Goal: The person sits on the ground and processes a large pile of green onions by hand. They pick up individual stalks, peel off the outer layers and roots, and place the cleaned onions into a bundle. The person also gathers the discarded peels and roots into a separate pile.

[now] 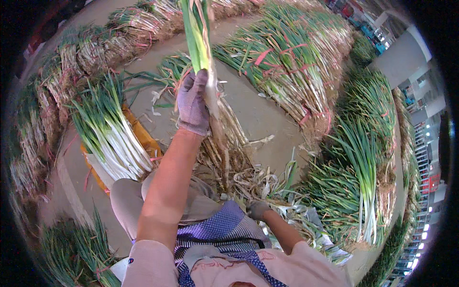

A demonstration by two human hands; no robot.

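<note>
My left hand (193,102), in a thin light purple glove, grips one large scallion (211,86) by its shank. Its leaves point up and away, and its brown root end hangs toward my lap. Below it lies a bunch of unpeeled scallions (229,122) with dry skins and roots. My right hand (258,210), in a greyish glove, is low by my apron, beside a heap of stripped leaves (265,183); its fingers are partly hidden. Clean white scallions (118,143) lie at my left on an orange-yellow sheet (141,131).
Large bundles tied with pink ribbon (287,68) lie ahead to the right. Rows of bundles (86,57) curve along the left and far side. More green scallions (369,172) are piled at the right, near a pale pillar (401,53). Leafy bundles (75,247) lie at the lower left.
</note>
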